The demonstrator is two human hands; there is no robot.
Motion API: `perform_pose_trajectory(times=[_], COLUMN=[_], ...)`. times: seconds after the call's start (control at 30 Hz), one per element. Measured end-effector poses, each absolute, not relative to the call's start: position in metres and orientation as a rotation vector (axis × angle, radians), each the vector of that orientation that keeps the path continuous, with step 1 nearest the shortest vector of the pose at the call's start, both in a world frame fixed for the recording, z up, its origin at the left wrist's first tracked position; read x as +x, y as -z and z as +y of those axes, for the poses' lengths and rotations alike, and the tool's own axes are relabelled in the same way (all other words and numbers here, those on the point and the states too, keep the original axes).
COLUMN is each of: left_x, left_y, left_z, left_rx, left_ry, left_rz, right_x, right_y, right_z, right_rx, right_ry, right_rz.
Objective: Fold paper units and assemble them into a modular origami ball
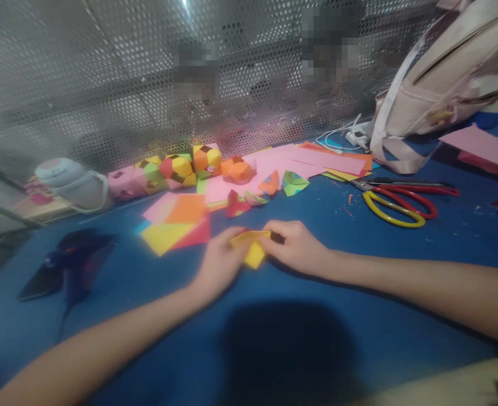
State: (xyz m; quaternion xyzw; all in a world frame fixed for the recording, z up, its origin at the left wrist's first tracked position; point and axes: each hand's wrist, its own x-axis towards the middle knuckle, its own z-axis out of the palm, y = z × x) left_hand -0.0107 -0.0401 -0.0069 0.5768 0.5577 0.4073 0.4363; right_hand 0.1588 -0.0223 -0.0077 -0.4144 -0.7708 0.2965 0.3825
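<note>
A small piece of folded yellow paper (255, 256) is held between my two hands above the blue tabletop, its pointed end facing me. My left hand (222, 256) pinches its left side, and my right hand (293, 245) grips the right side with thumb and fingers. A bit of red shows at its upper edge. Just beyond lie small folded pieces: a red one (237, 204), an orange one (269, 184) and a green one (294, 183). Loose coloured paper squares (187, 210) are spread to the left of my hands.
Scissors with yellow and red handles (395, 208) lie at the right. Behind stand several folded paper balls (179, 171), pink paper sheets (274, 163) and a white lidded container (71, 183). A dark glue gun (77, 259) is at left; a pale backpack (447, 73) leans at back right.
</note>
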Motion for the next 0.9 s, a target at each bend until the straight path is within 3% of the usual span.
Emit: perform_pose_trajectory(times=[0.57,0.9], left_x=[-0.0111,-0.0154], left_y=[0.0033,0.0079], left_z=[-0.0431,-0.0384], left_rx=[1.629,1.44], left_ry=[-0.888,-1.054], left_rz=[1.346,1.354], right_x=[0.1616,0.1568], right_y=[0.0101,0.0114], right_z=[-0.0228,-0.0211], right_rx=[-0.981,-1.129], right_ry=[-0.596,-0.494], right_rz=[-1.959,-2.146])
